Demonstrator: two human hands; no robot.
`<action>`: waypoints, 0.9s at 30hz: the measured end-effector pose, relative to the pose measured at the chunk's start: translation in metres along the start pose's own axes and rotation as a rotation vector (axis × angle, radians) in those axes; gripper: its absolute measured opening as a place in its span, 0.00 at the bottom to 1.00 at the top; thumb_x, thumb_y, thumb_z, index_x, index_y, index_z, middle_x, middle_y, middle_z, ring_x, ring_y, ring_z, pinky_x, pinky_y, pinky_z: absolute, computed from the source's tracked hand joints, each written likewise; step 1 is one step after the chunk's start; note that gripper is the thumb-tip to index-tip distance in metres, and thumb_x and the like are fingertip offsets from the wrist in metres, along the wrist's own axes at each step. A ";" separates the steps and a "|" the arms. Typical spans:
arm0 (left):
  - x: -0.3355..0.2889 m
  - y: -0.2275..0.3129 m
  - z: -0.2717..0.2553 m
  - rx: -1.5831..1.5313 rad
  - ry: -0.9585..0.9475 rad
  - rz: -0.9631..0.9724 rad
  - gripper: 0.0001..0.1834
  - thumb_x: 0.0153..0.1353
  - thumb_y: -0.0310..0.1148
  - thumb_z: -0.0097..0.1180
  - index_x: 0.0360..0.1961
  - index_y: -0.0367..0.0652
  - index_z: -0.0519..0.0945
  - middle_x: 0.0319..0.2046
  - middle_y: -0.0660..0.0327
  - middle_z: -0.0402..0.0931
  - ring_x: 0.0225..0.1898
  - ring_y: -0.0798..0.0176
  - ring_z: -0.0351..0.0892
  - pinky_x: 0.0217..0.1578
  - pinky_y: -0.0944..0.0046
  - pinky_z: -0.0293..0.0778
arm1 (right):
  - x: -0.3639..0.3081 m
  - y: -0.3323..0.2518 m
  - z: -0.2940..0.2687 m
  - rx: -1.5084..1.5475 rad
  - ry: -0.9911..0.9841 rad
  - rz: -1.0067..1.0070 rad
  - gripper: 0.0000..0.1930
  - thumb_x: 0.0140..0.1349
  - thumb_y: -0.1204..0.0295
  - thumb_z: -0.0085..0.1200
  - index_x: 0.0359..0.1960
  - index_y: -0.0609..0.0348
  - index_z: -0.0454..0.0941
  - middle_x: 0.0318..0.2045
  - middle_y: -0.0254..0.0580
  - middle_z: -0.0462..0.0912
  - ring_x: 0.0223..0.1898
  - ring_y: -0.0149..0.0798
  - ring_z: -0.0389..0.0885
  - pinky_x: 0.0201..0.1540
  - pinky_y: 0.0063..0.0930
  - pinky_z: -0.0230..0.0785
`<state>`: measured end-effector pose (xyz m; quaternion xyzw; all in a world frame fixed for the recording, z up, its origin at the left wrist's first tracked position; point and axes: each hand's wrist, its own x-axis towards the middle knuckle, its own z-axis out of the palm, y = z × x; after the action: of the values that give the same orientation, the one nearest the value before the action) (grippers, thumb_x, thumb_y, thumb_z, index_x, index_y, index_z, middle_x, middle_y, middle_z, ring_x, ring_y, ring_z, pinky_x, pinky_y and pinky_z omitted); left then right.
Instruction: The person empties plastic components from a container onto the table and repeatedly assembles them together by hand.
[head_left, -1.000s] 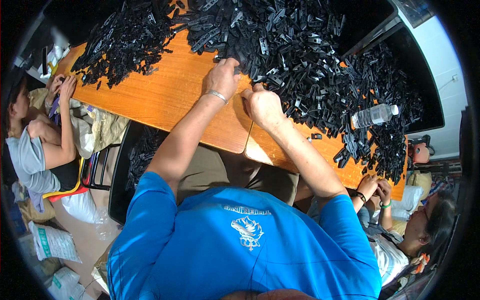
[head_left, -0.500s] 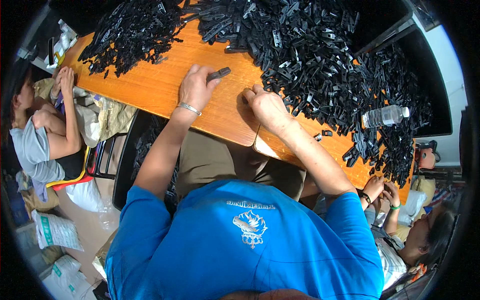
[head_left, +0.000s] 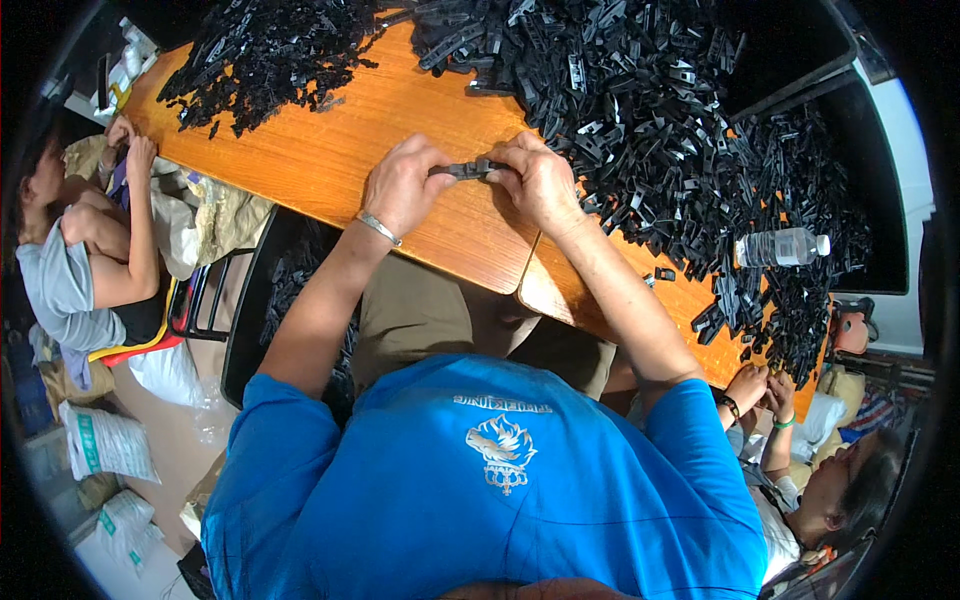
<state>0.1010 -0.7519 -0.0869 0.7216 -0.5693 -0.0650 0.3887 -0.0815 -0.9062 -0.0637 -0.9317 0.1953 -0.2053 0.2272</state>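
Above the near edge of the wooden table (head_left: 310,150), my two hands meet over a black plastic part (head_left: 462,170). My left hand (head_left: 402,190), with a silver bracelet on its wrist, pinches the part's left end. At its other end the fingers of my right hand (head_left: 543,183) are closed. A small dark piece shows at those fingertips; whether it is separate or one with the part, I cannot tell. Right beside my right hand rises a large heap of black plastic parts (head_left: 640,130).
A smaller heap of black pieces (head_left: 270,60) lies at the far left. A clear plastic bottle (head_left: 780,248) rests on the parts at right. One person (head_left: 85,270) sits at left; another person's hands (head_left: 760,390) work at the right corner. A black bin (head_left: 250,345) stands below the table edge.
My right hand has moved up to my left hand, and both now grip the black part between them. The part has shifted slightly right and turned nearly level.
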 end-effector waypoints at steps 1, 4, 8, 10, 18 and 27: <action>0.001 0.000 0.000 -0.004 -0.003 -0.003 0.11 0.57 0.23 0.74 0.40 0.36 0.86 0.37 0.55 0.79 0.36 0.52 0.83 0.38 0.55 0.80 | 0.001 0.001 -0.001 0.013 0.013 -0.024 0.13 0.57 0.72 0.73 0.44 0.56 0.90 0.39 0.45 0.85 0.41 0.54 0.87 0.43 0.44 0.80; 0.003 0.000 0.002 -0.041 -0.009 0.028 0.10 0.58 0.22 0.72 0.40 0.35 0.85 0.36 0.54 0.78 0.35 0.53 0.83 0.38 0.56 0.79 | 0.013 0.012 0.001 0.034 -0.017 -0.145 0.14 0.56 0.75 0.72 0.45 0.56 0.90 0.36 0.45 0.84 0.39 0.54 0.86 0.40 0.43 0.78; 0.006 -0.011 -0.004 -0.052 -0.021 0.006 0.08 0.59 0.24 0.71 0.38 0.37 0.85 0.36 0.54 0.78 0.36 0.49 0.82 0.38 0.54 0.78 | 0.038 0.004 0.024 -0.030 -0.062 -0.281 0.09 0.57 0.69 0.71 0.39 0.56 0.89 0.36 0.46 0.85 0.38 0.56 0.87 0.39 0.48 0.79; 0.000 -0.023 -0.023 -0.031 -0.108 -0.058 0.07 0.59 0.25 0.71 0.37 0.39 0.85 0.36 0.54 0.79 0.38 0.46 0.82 0.40 0.52 0.78 | 0.037 -0.011 0.035 0.013 -0.078 -0.314 0.08 0.59 0.67 0.70 0.37 0.54 0.89 0.37 0.44 0.85 0.38 0.54 0.87 0.40 0.48 0.80; -0.040 -0.036 -0.170 -0.039 -0.564 -0.234 0.21 0.54 0.19 0.70 0.51 0.41 0.87 0.38 0.61 0.81 0.41 0.58 0.82 0.47 0.58 0.79 | -0.023 -0.028 -0.013 0.049 -0.052 -0.219 0.08 0.62 0.65 0.67 0.38 0.54 0.87 0.36 0.44 0.84 0.36 0.52 0.87 0.40 0.47 0.81; 0.096 -0.012 0.027 0.130 0.102 0.084 0.19 0.64 0.29 0.68 0.56 0.42 0.85 0.52 0.52 0.80 0.56 0.47 0.81 0.58 0.50 0.79 | -0.031 0.016 -0.049 -0.558 -0.100 -0.052 0.11 0.62 0.75 0.59 0.45 0.57 0.85 0.45 0.49 0.82 0.47 0.50 0.87 0.47 0.41 0.85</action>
<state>0.1283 -0.8483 -0.0796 0.7231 -0.5815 0.0256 0.3718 -0.1349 -0.9223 -0.0410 -0.9719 0.2089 -0.1030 -0.0342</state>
